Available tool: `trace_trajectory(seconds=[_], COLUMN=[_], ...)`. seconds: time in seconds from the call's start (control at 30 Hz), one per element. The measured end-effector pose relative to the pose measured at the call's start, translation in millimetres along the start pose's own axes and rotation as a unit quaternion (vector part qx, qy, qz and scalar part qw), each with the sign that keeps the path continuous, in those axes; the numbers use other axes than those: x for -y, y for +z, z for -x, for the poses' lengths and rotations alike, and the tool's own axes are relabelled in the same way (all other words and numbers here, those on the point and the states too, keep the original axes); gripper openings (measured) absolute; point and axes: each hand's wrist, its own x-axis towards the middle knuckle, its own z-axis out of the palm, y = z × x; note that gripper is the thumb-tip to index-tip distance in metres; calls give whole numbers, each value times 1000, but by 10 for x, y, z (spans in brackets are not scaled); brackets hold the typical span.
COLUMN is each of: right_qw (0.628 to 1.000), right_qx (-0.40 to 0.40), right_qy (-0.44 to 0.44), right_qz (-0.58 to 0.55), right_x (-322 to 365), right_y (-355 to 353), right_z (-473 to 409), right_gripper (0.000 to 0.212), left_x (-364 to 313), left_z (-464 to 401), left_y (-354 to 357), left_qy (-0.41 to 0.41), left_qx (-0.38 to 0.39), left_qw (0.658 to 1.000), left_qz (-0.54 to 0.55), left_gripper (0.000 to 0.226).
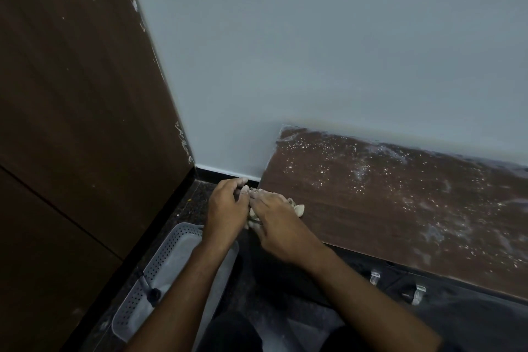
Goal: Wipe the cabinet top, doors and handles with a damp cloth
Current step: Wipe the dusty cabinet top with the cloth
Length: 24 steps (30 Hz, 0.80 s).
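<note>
A low cabinet's brown wooden top [400, 203] runs along the pale wall, speckled with white dust and smeared streaks. Two metal handles [375, 276] show on its dark front below the edge. A small pale cloth [298, 208] lies bunched at the top's left corner. My right hand [277, 223] covers it, fingers curled round the cloth. My left hand [227, 208] sits just left of it, beyond the cabinet's end, fingertips dusty and touching the cloth's near side. Most of the cloth is hidden under both hands.
A grey perforated plastic basket [160, 274] stands on the dark speckled floor [197, 203] under my left forearm. A tall dark brown panel [80, 123] fills the left side. The pale wall [314, 51] rises behind the cabinet.
</note>
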Motion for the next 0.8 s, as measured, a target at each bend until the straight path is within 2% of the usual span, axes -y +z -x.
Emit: trace_trajectory(seconds=[0.07, 0.3, 0.53, 0.7, 0.8], right_qw=[1000, 995, 1000, 996, 994], right_qx=[9, -12, 14, 1, -12], right_qy=[-1, 90, 16, 92, 104], right_qz=[6, 34, 10, 21, 35], right_x=[-51, -225, -86, -359, -335], right_y=[-21, -72, -24, -231, -184], right_z=[-58, -492, 74, -204, -229], right_gripper=[49, 47, 55, 51, 52], left_x=[-27, -40, -29, -45, -21], left_z=[0, 76, 71, 89, 106], left_y=[25, -22, 16, -44, -67], left_qy=[3, 21, 11, 14, 15], left_qx=[1, -4, 4, 3, -1], left_qw=[1000, 1000, 1000, 1000, 1000], left_qz=[3, -1, -2, 1, 2], left_gripper=[27, 27, 27, 26, 25])
